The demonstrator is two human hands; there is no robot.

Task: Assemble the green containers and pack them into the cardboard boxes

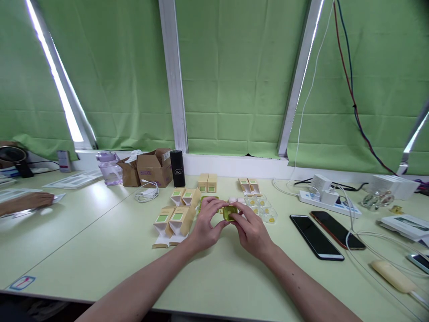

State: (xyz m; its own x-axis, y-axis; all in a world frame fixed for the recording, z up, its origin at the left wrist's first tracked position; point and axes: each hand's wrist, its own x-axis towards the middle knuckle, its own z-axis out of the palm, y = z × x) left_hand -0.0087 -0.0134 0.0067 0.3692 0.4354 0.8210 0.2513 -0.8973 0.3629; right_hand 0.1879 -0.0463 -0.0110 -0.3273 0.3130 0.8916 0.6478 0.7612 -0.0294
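A small olive-green square case (230, 213) is held between both hands above the table's middle. My left hand (208, 223) pinches its left side. On the right side, the fingers of my right hand (252, 229) close on the case, some of them over its face. Left of my hands stand several beige boxes with green labels (181, 215), the nearer ones with white flaps open. Behind my right hand lie clear rounded plastic shells (263, 208) with yellow spots. More green pieces are partly hidden behind my left hand.
Two phones (317, 237) (338, 229), a power strip (330, 203) and white cables lie to the right. At the back are closed beige boxes (207, 183), a black cylinder (177, 168), a cardboard box (154, 167) and a purple bottle (110, 168). Another person's hand (36, 201) is far left.
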